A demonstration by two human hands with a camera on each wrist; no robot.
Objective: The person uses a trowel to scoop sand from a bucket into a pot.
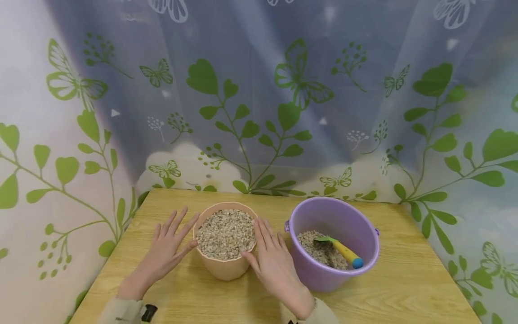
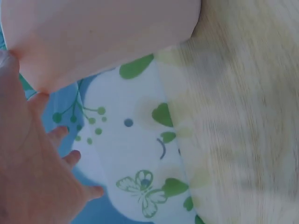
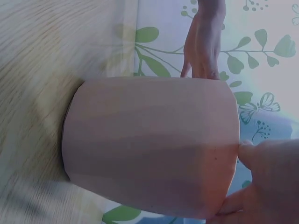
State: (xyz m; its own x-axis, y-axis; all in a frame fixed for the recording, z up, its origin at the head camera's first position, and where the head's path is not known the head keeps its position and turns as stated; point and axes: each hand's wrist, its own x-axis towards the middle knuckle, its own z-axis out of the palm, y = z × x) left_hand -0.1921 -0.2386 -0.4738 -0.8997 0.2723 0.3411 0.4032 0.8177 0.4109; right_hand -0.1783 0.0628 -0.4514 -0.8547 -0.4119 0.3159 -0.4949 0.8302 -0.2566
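A peach flowerpot [image 1: 225, 269], filled close to its rim with mixed grey and tan gravel [image 1: 226, 234], stands upright on the table. My left hand [image 1: 163, 254] is at its left side, fingers spread and straight, thumb and fingertip right at the rim. On the opposite side, my right hand [image 1: 276, 266] lies against the rim with straight fingers together and thumb at the near edge. In the right wrist view the pot wall [image 3: 149, 144] fills the middle, with the right hand [image 3: 275, 170] at its rim. The left wrist view shows the left hand [image 2: 35, 163] beside the pot.
Right of the pot stands a purple bucket [image 1: 323, 280] with gravel [image 1: 309, 243] in its bottom. A small garden tool [image 1: 341, 251] with a green head, yellow handle and blue end leans inside it. Behind the wooden table [image 1: 404, 274] hangs a leaf-patterned curtain [image 1: 251, 81].
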